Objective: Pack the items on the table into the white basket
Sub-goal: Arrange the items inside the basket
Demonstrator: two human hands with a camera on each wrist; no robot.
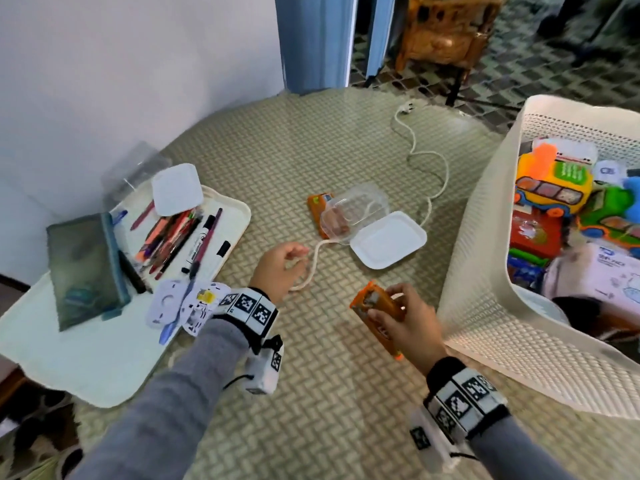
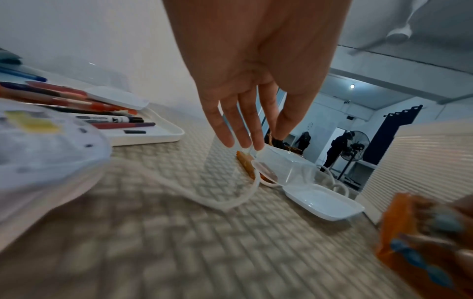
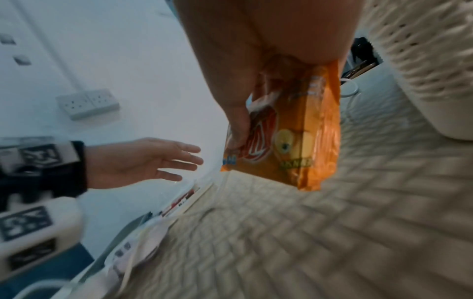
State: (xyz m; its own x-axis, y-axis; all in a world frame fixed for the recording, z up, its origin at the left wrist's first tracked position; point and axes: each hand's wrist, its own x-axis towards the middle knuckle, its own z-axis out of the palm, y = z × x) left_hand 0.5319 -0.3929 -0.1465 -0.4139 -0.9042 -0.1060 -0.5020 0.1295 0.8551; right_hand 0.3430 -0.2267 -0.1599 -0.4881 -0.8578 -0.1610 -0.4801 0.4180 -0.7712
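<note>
While right hand [image 1: 398, 318] fingers grip the orange packet [image 3: 294, 141] | left hand [image 1: 277, 268] fingers relaxed, empty | white cord [image 1: 313, 263] just beyond them

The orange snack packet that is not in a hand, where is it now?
In the head view, the orange snack packet lies on the woven table mat near the middle, partly under the clear plastic container, left of the white basket.

We see the white basket [image 1: 485, 237] cut off by the right edge of the head view. The orange packet [image 2: 422, 242] blurs at the left wrist view's corner. The clear container [image 1: 353, 213] hides most of a second packet [image 1: 320, 206].
</note>
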